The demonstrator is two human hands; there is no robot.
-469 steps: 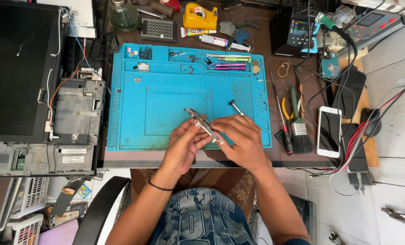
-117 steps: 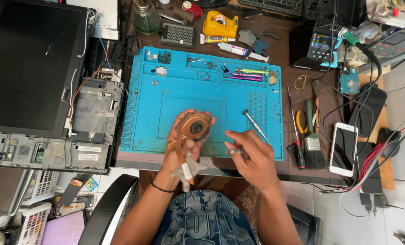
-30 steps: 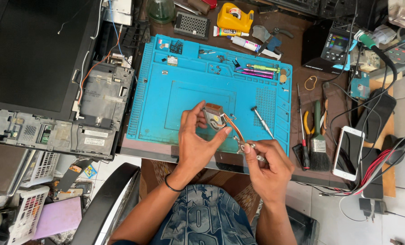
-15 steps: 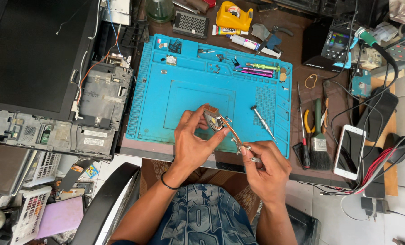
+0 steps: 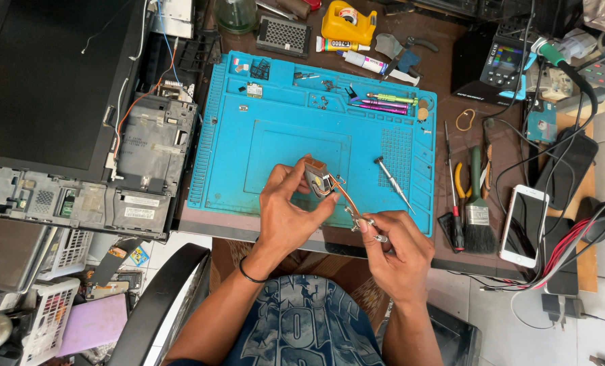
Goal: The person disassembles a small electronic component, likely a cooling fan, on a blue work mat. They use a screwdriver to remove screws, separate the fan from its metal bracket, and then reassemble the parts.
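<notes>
Over the front part of a blue work mat (image 5: 275, 146), both hands hold one small laptop cooling assembly (image 5: 329, 188): a fan end joined to a thin copper heat pipe. My left hand (image 5: 285, 213) grips the fan end with fingers and thumb. My right hand (image 5: 397, 247) pinches the far end of the pipe, lower right. A small screwdriver (image 5: 392, 181) lies on the mat just right of the hands.
An opened laptop chassis (image 5: 92, 176) lies left of the mat. Tweezers and pens (image 5: 384, 103) and loose screws sit on the mat's top trays. A brush (image 5: 477, 203), pliers (image 5: 460, 177), a white phone (image 5: 525, 225) and many cables crowd the right. A chair arm (image 5: 157, 305) is below left.
Over the last second the hands and the cooling assembly shifted slightly left and the part tilted a little. Earlier, the left hand held the round fan face up.
</notes>
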